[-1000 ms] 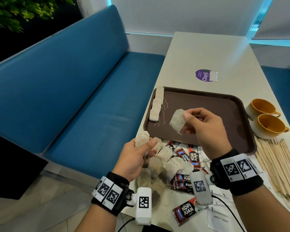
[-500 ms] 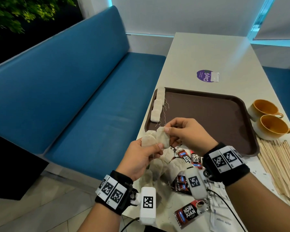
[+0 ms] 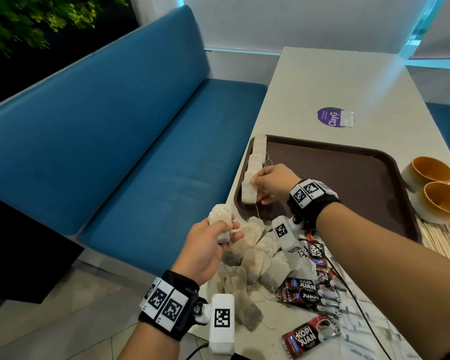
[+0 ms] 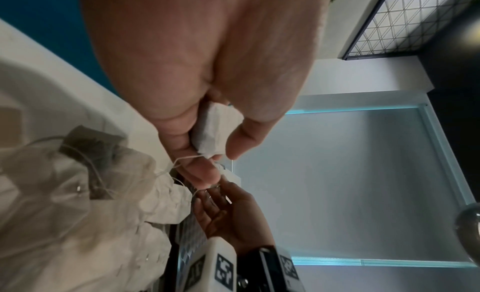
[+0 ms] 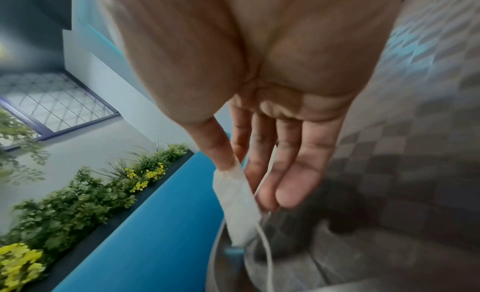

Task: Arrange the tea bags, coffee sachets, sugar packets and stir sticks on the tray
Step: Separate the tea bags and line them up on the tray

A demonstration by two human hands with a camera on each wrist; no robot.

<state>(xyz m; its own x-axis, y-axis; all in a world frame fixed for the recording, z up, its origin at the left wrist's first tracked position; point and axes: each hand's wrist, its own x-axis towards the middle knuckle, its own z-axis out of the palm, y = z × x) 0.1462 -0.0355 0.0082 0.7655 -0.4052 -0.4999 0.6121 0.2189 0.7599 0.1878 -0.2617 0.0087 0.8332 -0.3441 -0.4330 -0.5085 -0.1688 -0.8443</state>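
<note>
A brown tray (image 3: 335, 178) lies on the table with a row of tea bags (image 3: 257, 154) along its left rim. My right hand (image 3: 255, 189) pinches a tea bag (image 3: 248, 194) (image 5: 235, 202) between thumb and fingers at the near end of that row, its string hanging down. My left hand (image 3: 229, 231) stays at the table's near left edge and grips a small bundle of tea bags (image 3: 220, 214) (image 4: 210, 130). A loose pile of tea bags (image 3: 260, 261) lies by it, with coffee sachets (image 3: 307, 292), white sugar packets (image 3: 361, 331) and stir sticks (image 3: 444, 237) to the right.
Two yellow cups (image 3: 435, 172) (image 3: 446, 201) stand right of the tray. A purple sticker (image 3: 331, 117) sits on the table beyond it. A blue bench (image 3: 140, 141) runs along the table's left side. A black cable (image 3: 359, 310) crosses the packets.
My right hand came back to the left hand, pinched a tea bag from its bundle, and carried it forward to the near end of the row. The left hand stayed in place.
</note>
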